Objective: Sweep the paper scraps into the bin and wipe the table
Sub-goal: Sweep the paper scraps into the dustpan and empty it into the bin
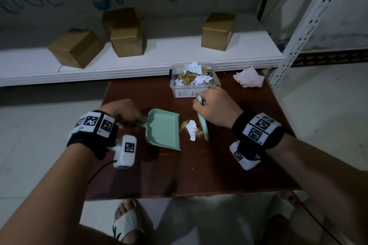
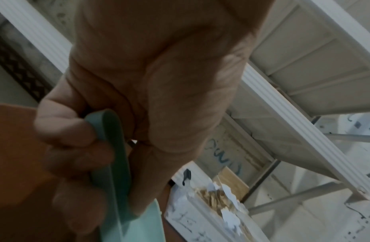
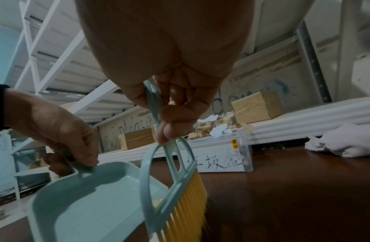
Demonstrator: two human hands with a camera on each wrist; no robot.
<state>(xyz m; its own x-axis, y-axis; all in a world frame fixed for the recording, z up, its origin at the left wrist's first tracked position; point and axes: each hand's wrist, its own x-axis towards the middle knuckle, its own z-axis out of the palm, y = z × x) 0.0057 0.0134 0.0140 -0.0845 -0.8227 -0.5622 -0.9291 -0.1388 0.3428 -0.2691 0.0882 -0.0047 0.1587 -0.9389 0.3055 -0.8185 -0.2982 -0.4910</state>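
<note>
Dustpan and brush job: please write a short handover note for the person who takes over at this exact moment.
Left hand grips the handle of the mint dustpan, whose front edge is on the wooden table.
Right hand holds the small brush, bristles down beside the last pile of paper scraps, which lies between brush and pan.
The clear bin at the back of the table already holds many scraps.
The pan looks empty.
The crumpled cloth lies untouched at the far right corner.
Left: sweep this pile into the pan, tip it into the bin, catch the few crumbs, then wipe the table.
</note>
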